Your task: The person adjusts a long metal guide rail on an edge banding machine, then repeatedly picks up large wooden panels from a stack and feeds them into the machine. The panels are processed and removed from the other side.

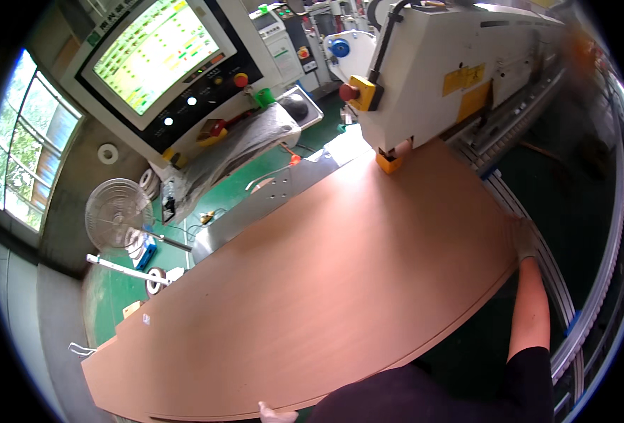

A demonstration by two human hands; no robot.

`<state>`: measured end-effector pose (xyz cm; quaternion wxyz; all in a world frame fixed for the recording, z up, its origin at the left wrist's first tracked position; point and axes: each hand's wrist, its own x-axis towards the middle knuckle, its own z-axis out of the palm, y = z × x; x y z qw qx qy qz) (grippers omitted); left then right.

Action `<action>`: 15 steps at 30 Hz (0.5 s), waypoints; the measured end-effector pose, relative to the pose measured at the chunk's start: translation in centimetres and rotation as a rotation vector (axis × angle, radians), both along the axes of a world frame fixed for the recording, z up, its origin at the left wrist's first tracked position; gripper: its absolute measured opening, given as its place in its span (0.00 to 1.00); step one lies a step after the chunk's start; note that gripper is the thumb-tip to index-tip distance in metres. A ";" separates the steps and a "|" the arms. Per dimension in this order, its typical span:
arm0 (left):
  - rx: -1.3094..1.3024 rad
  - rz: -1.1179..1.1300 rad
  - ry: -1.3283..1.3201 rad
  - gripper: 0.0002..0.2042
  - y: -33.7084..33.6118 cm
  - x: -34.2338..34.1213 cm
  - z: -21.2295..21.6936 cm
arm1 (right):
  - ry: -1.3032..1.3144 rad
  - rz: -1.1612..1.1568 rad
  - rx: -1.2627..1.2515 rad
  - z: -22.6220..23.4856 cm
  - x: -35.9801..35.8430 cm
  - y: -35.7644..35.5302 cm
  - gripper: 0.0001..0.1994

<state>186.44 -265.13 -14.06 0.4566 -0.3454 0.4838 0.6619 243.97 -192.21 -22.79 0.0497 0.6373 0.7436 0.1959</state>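
Observation:
A large brown board (312, 282), like fibreboard, stretches from the lower left to the upper right. A second layer seems to show along its near edge. At the bottom edge, my left hand (278, 414) grips the board's near side, thumb on top and its other fingers hidden. My right hand (522, 240) lies on the board's right end, fingers stretched out and blending with its colour. Over the board's far right part stands a white machine head (425, 77), with an orange block (389, 162) at its foot close to the board.
A lit control screen (158, 53) on a panel stands at the upper left. A red stop button (349, 92) sits on the machine's yellow box. Metal rails (559, 282) run along the right. Beyond the board are a floor fan (119, 215) and a metal plate (276, 189).

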 end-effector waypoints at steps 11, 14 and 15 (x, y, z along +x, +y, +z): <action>0.155 0.007 -0.329 0.39 6.3 5.8 4.3 | 0.611 -0.112 -0.140 10.2 -19.3 -5.8 0.23; 0.340 0.141 -0.339 0.36 3.9 7.0 1.2 | 0.605 -0.023 -0.126 8.7 -19.9 -6.0 0.26; 0.240 0.186 -0.370 0.36 4.4 7.3 1.5 | 0.609 0.001 -0.117 9.2 -20.2 -6.8 0.26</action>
